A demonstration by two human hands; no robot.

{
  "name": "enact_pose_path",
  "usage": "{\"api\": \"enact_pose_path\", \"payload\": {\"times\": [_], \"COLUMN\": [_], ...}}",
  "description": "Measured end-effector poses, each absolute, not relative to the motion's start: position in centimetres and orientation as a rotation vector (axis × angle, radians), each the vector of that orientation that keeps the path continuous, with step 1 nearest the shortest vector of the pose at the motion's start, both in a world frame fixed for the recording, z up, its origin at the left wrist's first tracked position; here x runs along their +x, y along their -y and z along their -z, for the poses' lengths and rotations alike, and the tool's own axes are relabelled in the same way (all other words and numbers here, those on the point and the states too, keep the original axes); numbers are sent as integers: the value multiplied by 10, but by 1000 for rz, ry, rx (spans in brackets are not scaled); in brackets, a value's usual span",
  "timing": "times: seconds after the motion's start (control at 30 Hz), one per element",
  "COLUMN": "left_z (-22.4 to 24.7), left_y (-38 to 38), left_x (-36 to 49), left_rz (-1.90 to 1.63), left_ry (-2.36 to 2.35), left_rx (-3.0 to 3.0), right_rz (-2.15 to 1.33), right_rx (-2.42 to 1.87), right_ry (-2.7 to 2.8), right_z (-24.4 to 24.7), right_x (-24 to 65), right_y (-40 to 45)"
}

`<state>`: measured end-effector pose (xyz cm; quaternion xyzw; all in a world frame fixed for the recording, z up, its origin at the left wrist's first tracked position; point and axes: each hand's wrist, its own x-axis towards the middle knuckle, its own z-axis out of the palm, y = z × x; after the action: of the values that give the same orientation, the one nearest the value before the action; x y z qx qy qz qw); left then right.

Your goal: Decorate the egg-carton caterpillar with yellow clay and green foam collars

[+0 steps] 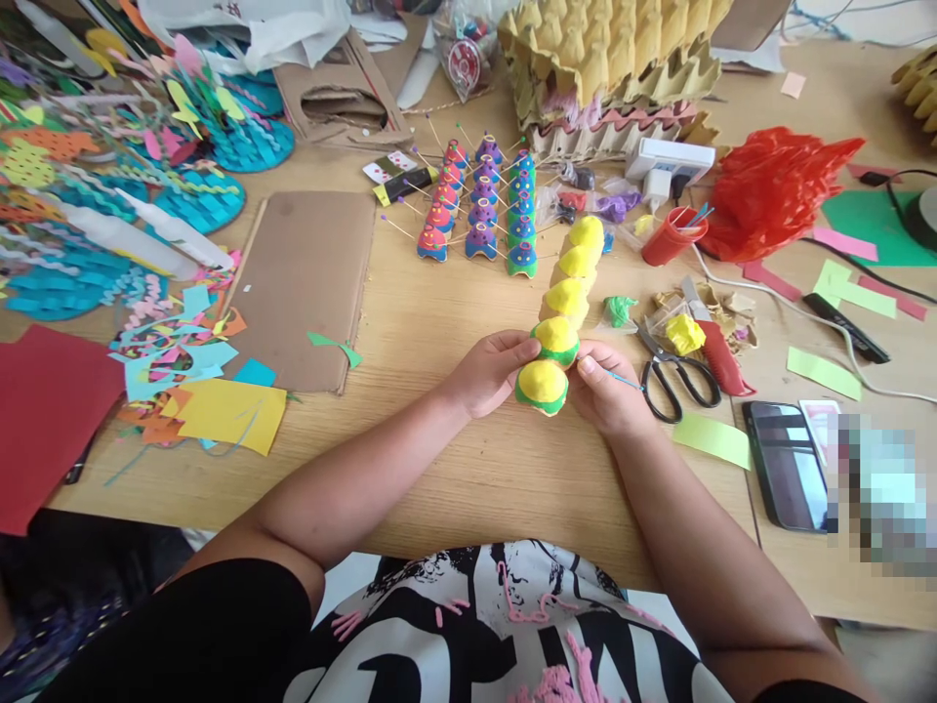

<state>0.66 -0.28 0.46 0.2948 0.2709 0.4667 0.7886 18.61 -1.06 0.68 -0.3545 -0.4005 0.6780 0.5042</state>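
Observation:
A strip of egg-carton humps [567, 293] is covered in yellow, with green along the lower edge of the two nearest humps. My left hand [494, 371] grips its left side, thumb against the second hump from the near end. On the right side, my right hand [611, 386] is closed round a thin blue stick [625, 380] and touches the strip by the same hump. Beyond the strip stand three finished-looking rows of humps with stick antennae: a red and blue one [443, 200], a purple one [483, 200] and a blue and green one [522, 215].
Black scissors [677, 371], a green lump [619, 311] and a phone [789, 469] lie on the right. A red cup [673, 237] stands behind them. Cardboard [304, 293] and paper scraps are left; egg trays [607, 49] are stacked behind.

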Motion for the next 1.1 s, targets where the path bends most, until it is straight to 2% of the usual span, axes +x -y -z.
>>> {"api": "enact_pose_path", "payload": {"times": [1.1], "left_z": [-8], "left_y": [3], "left_x": [5], "left_rz": [-1029], "left_ry": [-617], "left_rx": [579], "right_rz": [-1446], "right_rx": [-936], "right_ry": [1225], "right_z": [12], "right_x": [195], "right_y": [7]}}
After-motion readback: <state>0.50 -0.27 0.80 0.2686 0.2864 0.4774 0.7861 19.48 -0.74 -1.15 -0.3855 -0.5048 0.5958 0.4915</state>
